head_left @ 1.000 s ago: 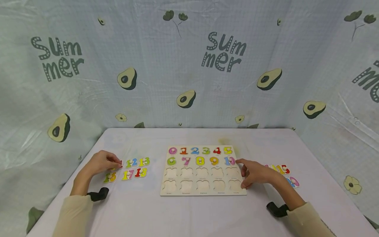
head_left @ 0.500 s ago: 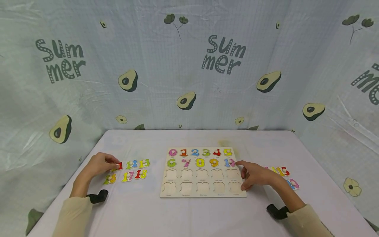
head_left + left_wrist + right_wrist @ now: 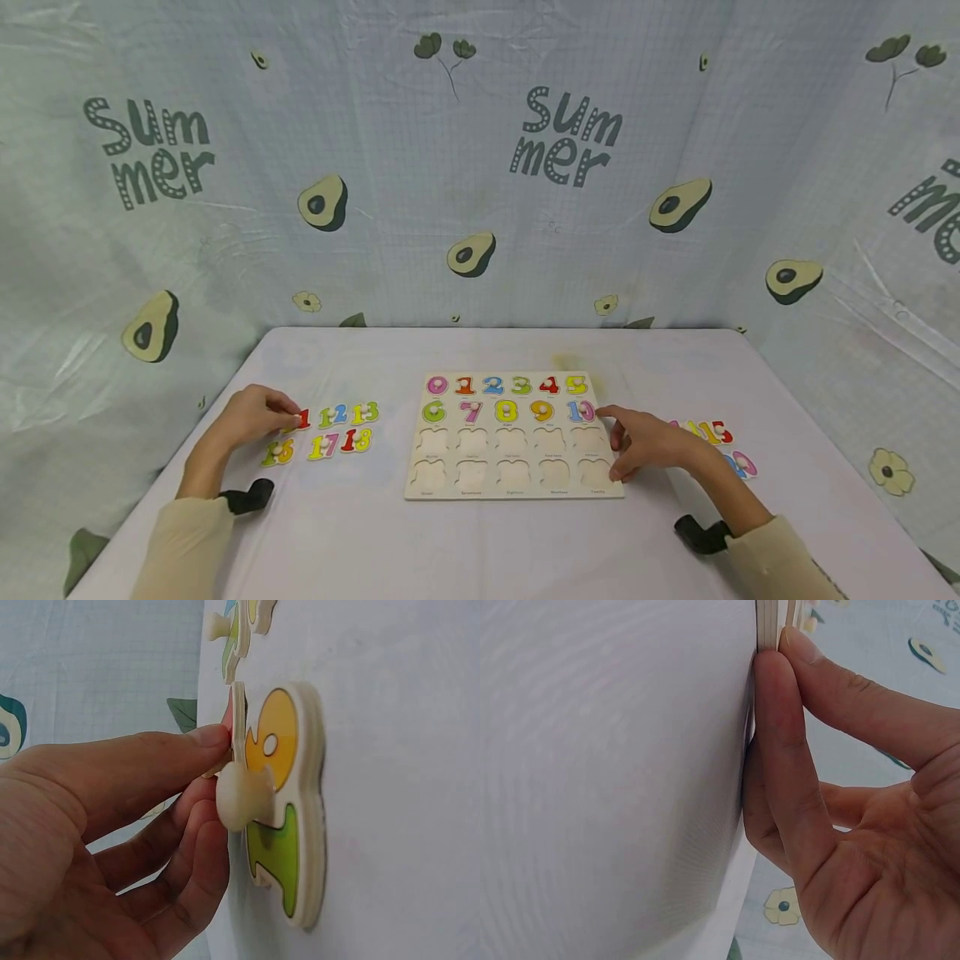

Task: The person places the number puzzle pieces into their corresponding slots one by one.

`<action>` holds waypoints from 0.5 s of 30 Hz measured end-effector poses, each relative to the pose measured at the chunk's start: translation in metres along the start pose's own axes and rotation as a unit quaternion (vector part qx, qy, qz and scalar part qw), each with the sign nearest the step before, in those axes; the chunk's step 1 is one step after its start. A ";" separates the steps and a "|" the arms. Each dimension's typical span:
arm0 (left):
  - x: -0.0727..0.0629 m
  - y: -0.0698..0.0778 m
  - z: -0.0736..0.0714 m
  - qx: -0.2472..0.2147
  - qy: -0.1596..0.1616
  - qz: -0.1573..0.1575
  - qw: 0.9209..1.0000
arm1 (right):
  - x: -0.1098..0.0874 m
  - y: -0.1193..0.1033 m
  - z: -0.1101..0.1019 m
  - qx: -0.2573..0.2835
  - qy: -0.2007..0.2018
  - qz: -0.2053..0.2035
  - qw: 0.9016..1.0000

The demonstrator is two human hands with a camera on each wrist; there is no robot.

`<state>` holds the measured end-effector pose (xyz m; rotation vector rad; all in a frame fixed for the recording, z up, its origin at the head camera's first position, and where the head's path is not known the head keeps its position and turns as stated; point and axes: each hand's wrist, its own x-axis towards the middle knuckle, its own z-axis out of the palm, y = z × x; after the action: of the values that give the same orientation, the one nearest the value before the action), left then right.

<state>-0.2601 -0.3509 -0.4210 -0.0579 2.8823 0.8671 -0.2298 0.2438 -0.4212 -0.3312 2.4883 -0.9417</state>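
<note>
In the head view my left hand [image 3: 258,414] is at the left group of number pieces, with thumb and fingers pinching a number piece showing a red 1 [image 3: 303,419]. The left wrist view shows that piece's pale edge [image 3: 238,720] at the fingertips, its face mostly hidden. Close beside the fingers lies the 16 piece [image 3: 271,810], its round knob toward the hand. My right hand [image 3: 647,442] holds the right edge of the wooden number puzzle board [image 3: 491,496], thumb near the lower corner. Fingertips meet at the board's edge [image 3: 767,626] in the right wrist view.
Numbers 0 to 10 fill the board's upper two rows; its lower two rows show bare recesses. The 12 [image 3: 333,416], 13 [image 3: 365,412], 17 [image 3: 323,447] and 18 [image 3: 356,440] lie at left. More pieces [image 3: 741,464] lie behind the right forearm. A printed curtain [image 3: 390,150] hangs behind the table.
The left hand has shifted slightly, and the red 1 it pinches now shows flatter and lower than a second ago. The right hand and the board have stayed in place.
</note>
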 end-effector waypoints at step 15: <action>0.002 0.002 -0.002 0.013 0.007 -0.001 1.000 | 0.001 0.001 0.001 -0.001 0.001 -0.001 1.000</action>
<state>-0.2624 -0.3504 -0.4182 -0.0654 2.9057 0.8329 -0.2305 0.2437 -0.4229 -0.3347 2.4909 -0.9404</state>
